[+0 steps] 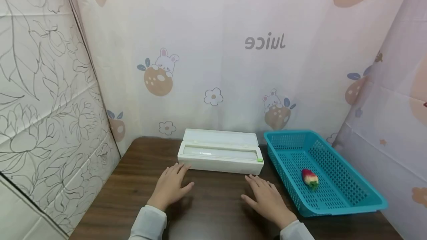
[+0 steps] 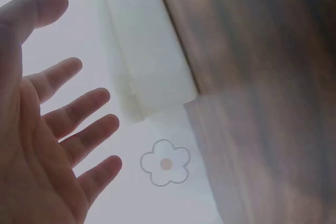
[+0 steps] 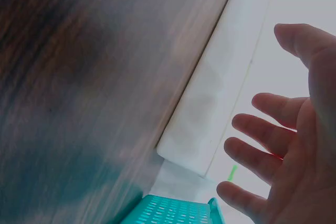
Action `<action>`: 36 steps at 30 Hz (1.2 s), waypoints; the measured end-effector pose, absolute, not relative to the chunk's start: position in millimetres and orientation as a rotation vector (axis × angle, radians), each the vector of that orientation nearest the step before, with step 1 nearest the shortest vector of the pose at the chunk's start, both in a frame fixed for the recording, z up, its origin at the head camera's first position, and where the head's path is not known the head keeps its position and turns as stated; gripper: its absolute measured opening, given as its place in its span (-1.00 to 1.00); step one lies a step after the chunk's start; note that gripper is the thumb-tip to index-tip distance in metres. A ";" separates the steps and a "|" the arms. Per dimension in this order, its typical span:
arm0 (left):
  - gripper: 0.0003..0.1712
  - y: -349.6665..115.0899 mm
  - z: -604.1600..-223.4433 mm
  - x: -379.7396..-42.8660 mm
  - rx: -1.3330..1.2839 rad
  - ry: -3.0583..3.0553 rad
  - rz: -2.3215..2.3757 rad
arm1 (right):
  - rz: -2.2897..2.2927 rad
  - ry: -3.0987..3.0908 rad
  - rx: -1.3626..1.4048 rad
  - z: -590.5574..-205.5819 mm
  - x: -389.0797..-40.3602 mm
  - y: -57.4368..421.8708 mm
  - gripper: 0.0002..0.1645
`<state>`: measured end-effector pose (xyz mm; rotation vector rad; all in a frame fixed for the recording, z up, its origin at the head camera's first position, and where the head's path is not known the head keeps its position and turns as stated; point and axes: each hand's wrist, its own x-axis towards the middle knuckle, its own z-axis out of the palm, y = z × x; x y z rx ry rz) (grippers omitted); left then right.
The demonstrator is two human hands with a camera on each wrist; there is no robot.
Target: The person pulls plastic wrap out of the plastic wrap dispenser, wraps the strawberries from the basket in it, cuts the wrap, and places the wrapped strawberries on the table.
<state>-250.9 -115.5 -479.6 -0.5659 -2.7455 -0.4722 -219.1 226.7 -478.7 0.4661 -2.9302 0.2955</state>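
A long white box stands at the back of the dark wooden table, its lid raised at the rear. Through its top window a white roll shows, and a small green tab sits at the right end. My left hand hovers in front of the box's left end, fingers spread and holding nothing. Opposite it, my right hand is near the box's front right corner, also empty, fingers apart. Both wrist views show the palms bare, with the box beyond the fingers.
At the right stands a teal plastic basket with perforated walls. Inside it lies a red and cream strawberry-like item with green leaves. A patterned curtain hangs right behind the table, and more patterned cloth flanks both sides.
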 end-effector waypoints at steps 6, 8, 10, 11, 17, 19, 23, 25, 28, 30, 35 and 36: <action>-0.32 -114.9 -466.7 -260.2 -0.581 -2.698 -0.480 | 0.302 -2.975 0.470 -467.6 -223.3 231.0 -0.19; -0.34 -116.8 -463.6 -262.8 -0.594 -2.673 -0.479 | 0.307 -2.974 0.479 -464.4 -223.9 232.9 -0.21; -0.35 -120.3 -460.2 -266.0 -0.613 -2.653 -0.482 | 0.313 -2.957 0.497 -461.2 -225.5 235.3 -0.22; -0.35 -122.5 -458.7 -268.2 -0.623 -2.649 -0.482 | 0.315 -2.943 0.506 -459.8 -226.8 236.6 -0.23; -0.38 -131.4 -447.5 -278.8 -0.653 -2.656 -0.542 | 0.294 -2.890 0.544 -451.4 -231.2 243.6 -0.28; -0.38 -132.4 -444.1 -280.9 -0.658 -2.669 -0.561 | 0.274 -2.884 0.556 -449.1 -231.8 245.4 -0.28; -0.40 -133.0 -439.7 -285.9 -0.678 -2.712 -0.572 | 0.237 -2.853 0.584 -443.5 -235.5 246.9 -0.29; -0.40 -132.8 -438.1 -289.6 -0.686 -2.739 -0.567 | 0.225 -2.835 0.597 -439.7 -238.8 246.5 -0.30; -0.41 -132.7 -435.7 -296.9 -0.683 -2.761 -0.564 | 0.213 -2.797 0.610 -432.9 -247.0 246.7 -0.30; -0.41 -133.0 -434.4 -302.3 -0.684 -2.774 -0.549 | 0.209 -2.782 0.594 -427.3 -253.4 247.0 -0.29; -0.43 -134.9 -431.8 -314.2 -0.695 -2.810 -0.523 | 0.233 -2.801 0.561 -414.0 -269.1 249.9 -0.27; -0.43 -135.3 -431.5 -316.0 -0.697 -2.816 -0.522 | 0.245 -2.817 0.556 -412.0 -271.6 250.5 -0.26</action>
